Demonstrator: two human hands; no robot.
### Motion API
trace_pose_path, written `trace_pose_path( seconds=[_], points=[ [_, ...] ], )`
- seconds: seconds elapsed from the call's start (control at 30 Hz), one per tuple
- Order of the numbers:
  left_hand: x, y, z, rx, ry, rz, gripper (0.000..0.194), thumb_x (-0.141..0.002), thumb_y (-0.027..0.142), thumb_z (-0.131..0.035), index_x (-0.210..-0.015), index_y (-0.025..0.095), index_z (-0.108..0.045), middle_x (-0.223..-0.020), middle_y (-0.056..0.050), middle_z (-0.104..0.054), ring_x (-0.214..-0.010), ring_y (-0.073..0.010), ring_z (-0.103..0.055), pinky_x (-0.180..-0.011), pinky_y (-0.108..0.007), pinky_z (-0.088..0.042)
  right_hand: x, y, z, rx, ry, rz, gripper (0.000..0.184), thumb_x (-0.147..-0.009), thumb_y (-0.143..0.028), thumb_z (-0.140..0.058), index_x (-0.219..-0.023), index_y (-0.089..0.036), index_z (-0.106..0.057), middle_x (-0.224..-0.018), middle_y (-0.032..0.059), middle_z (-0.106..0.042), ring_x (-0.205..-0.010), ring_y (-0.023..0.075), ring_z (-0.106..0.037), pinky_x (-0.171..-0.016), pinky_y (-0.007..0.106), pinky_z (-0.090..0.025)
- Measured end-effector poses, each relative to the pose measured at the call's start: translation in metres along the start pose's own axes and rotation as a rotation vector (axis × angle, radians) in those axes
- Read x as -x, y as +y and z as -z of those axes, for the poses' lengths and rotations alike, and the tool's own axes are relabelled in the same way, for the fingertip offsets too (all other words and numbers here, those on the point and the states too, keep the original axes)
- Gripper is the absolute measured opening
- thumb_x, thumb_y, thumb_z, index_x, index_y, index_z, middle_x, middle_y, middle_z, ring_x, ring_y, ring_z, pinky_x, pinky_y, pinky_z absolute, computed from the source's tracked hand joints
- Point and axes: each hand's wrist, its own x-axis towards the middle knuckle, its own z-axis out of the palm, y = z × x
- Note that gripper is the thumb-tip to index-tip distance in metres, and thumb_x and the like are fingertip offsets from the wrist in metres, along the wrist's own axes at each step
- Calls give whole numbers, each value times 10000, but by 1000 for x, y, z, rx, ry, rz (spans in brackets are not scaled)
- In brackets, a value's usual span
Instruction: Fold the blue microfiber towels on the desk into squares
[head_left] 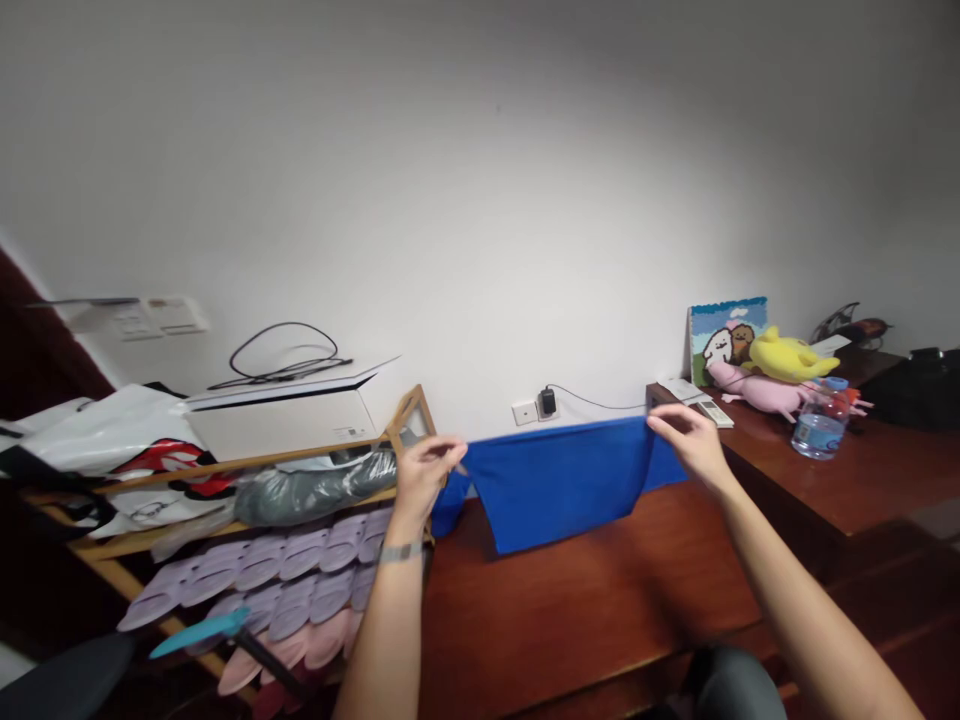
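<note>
A blue cloth (566, 480) hangs stretched above the brown wooden table (585, 620), its upper edge pulled nearly straight. My left hand (429, 478) pinches the upper left corner between thumb and fingers, and a strap circles that wrist. At the upper right corner my right hand (691, 440) pinches the cloth the same way. More blue fabric shows behind and beyond both hands; whether it is all one piece I cannot tell.
On the left, a wooden rack (420, 400) bears a white box (285, 420), bags and several slippers (262, 570). A higher brown surface (810, 480) at right holds a water bottle (821, 425), plush toys (787, 355) and a picture (727, 335). A black plug (547, 401) sits in the wall.
</note>
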Motion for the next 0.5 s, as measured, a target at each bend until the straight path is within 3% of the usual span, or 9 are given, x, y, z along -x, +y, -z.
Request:
trace_pose_path(
  seconds=[0.17, 0.3, 0.4, 0.5],
  points=[
    [61, 50, 35, -4, -18, -197, 165, -649, 352, -929, -663, 317, -768, -728, 7, -779, -788, -269, -743, -909, -485, -628, 57, -29, 31, -103, 74, 71, 297, -713, -569, -877, -747, -306, -744, -834, 85, -754, -816, 295, -709, -758, 468, -610],
    [84, 65, 40, -57, -7, -169, 153, -676, 305, -917, -685, 272, -768, -737, -7, -778, -783, -258, -748, -874, -456, -643, 71, -24, 35, -128, 69, 88, 266, -731, -476, -891, -752, -254, -745, -791, 75, -753, -789, 250, -714, -717, 392, -621],
    [74, 35, 32, -87, -38, 40, 183, -695, 338, -903, -732, 211, -777, -802, -44, -798, -753, -237, -760, -745, -345, -644, 60, 3, 19, -81, 47, -19, 309, -730, -496, -882, -806, -218, -769, -866, 80, -787, -830, 225, -728, -737, 325, -613],
    [58, -36, 23, -103, -101, 256, 283, -701, 423, -888, -830, 189, -792, -843, -68, -813, -765, -234, -769, -700, -299, -624, 50, 59, -10, -35, -10, -162, 389, -731, -560, -854, -878, -206, -789, -920, 90, -799, -840, 228, -732, -740, 318, -601]
  ],
)
